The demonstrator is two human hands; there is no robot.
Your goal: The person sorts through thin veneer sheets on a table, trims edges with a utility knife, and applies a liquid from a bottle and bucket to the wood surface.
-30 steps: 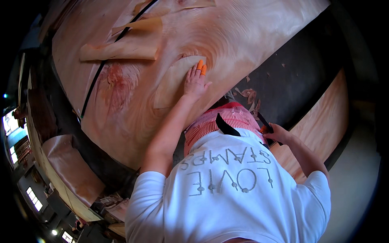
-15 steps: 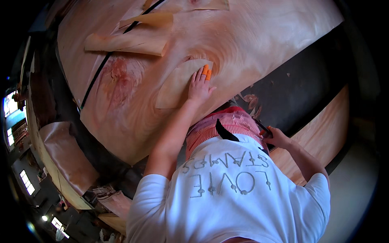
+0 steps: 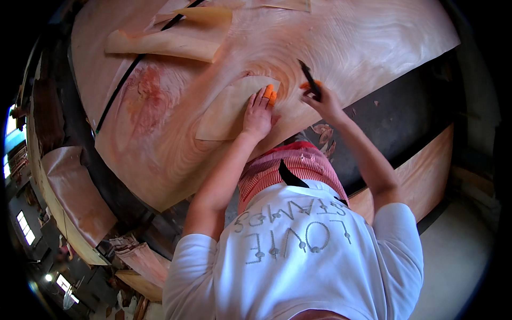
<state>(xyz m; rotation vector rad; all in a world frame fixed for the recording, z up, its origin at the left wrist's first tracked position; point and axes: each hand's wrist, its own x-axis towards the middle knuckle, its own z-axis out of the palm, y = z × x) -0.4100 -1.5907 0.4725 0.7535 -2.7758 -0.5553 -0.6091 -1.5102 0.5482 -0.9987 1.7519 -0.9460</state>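
Note:
A wide sheet of wood veneer (image 3: 176, 176) with swirling grain lies in front of me. On it rests a smaller, paler veneer piece (image 3: 218, 117) with a curved edge. My left hand (image 3: 258, 114) lies flat on that piece's right side, fingers stretched out, two of them in orange finger covers. Just right of it, above the big sheet, my right hand (image 3: 322, 101) is closed round a dark, slender knife (image 3: 306, 74), its tip pointing up and left. Orange also shows on the right fingers.
A curled veneer scrap (image 3: 165, 45) sits at the upper left beside a black strip (image 3: 120, 90) crossing the sheet. Small shavings (image 3: 324, 133) lie on the dark surface beyond the sheet's right edge. More veneer (image 3: 80, 186) stands at the left.
My right hand has come up from beside my waist to above the sheet, bringing the knife. The left hand stays pressed on the pale piece. The view has shifted slightly.

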